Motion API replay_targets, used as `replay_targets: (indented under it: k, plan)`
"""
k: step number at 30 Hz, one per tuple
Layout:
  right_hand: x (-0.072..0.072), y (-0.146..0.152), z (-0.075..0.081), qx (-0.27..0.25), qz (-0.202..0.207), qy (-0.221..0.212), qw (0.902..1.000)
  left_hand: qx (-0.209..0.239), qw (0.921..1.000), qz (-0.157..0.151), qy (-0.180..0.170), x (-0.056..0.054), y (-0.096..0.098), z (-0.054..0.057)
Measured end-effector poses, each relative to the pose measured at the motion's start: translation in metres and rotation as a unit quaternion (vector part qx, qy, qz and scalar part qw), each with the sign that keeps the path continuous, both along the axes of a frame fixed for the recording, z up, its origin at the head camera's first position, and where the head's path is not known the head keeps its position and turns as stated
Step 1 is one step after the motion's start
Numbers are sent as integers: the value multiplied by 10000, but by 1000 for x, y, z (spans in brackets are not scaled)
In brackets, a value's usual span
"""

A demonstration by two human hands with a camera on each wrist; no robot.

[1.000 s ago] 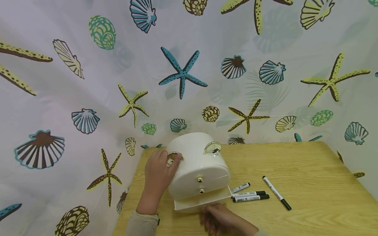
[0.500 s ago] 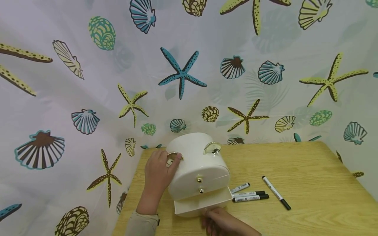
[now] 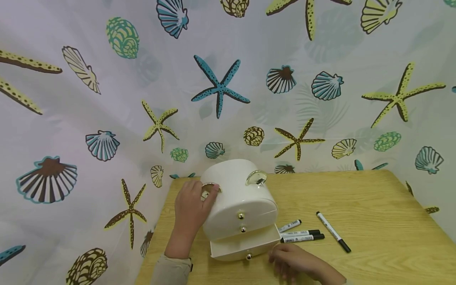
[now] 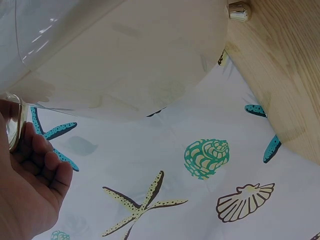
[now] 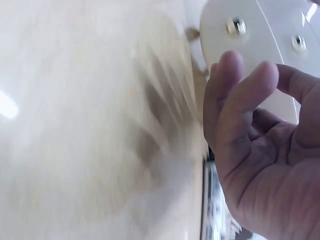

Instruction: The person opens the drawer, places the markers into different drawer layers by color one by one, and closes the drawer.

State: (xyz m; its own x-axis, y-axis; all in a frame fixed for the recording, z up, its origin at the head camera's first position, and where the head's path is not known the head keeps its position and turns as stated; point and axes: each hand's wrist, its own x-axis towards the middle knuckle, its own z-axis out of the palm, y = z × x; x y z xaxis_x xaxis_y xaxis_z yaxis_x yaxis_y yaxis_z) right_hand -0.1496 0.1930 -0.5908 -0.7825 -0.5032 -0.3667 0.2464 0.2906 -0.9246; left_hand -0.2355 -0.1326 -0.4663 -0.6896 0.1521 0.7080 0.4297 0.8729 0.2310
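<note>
A white rounded storage box (image 3: 228, 174) stands on the table with its lower drawer (image 3: 246, 242) pulled partway out. No contents show in the visible part of that drawer. Its front carries a gold knob (image 3: 249, 256). My left hand (image 3: 189, 211) grips the gold-rimmed ring handle (image 3: 211, 188) on the box's left; in the left wrist view the fingers curl by the gold rim (image 4: 19, 127). My right hand (image 3: 290, 259) is just right of the drawer front, apart from the knob. Its fingers are loosely bent around nothing in the right wrist view.
Several black-capped white markers lie right of the box, including a lone marker (image 3: 333, 232) and a marker (image 3: 302, 239) near the drawer's corner. A second ring handle (image 3: 256, 178) is on the box's right. Patterned sheeting (image 3: 221, 130) rises behind the wooden table (image 3: 356, 202).
The drawer has slid slightly farther out toward me. My right hand has let go of its knob and moved right. My left hand stays on the ring handle.
</note>
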Motion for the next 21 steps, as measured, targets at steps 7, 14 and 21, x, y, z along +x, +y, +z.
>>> replay_targets:
  k: [7,14,21]
  plan:
    - [-11,37,8,419,-388,428,9975,-9,9999,-36,95,1,0,1]
    - [-23,62,13,863,-850,1292,9842,-21,9999,-42,129,-1,-1,-1]
    - [-29,79,8,3078,-1671,3380,8736,-10,10000,-20,64,-1,-1,0]
